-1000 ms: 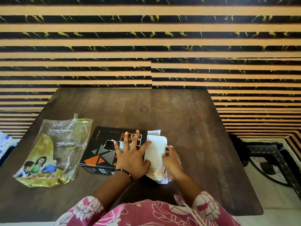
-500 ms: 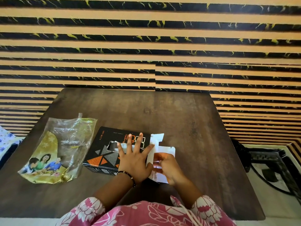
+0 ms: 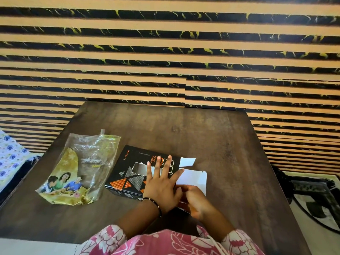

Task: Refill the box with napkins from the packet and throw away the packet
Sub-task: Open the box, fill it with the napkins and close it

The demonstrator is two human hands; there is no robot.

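Note:
A black box (image 3: 132, 173) with orange and grey triangles lies flat on the dark wooden table (image 3: 211, 140). White paper shows through a cut-out window in its top. My left hand (image 3: 161, 183) presses flat on the box top, fingers spread. My right hand (image 3: 195, 199) is at the box's right end, fingers curled against the open white end flaps (image 3: 195, 176); the napkins there are hidden behind my hands. The clear and gold plastic packet (image 3: 79, 172) lies flat and crumpled to the left of the box, untouched.
A striped black and tan wall stands right behind the table's far edge. A blue floral cloth (image 3: 11, 159) lies off the table's left side. A dark metal stand (image 3: 316, 190) sits on the floor to the right.
The white napkin stack at the box's right end has gone inside the box; only the end flaps show there now. My right hand moved in against that end. My left hand stayed pressed on top.

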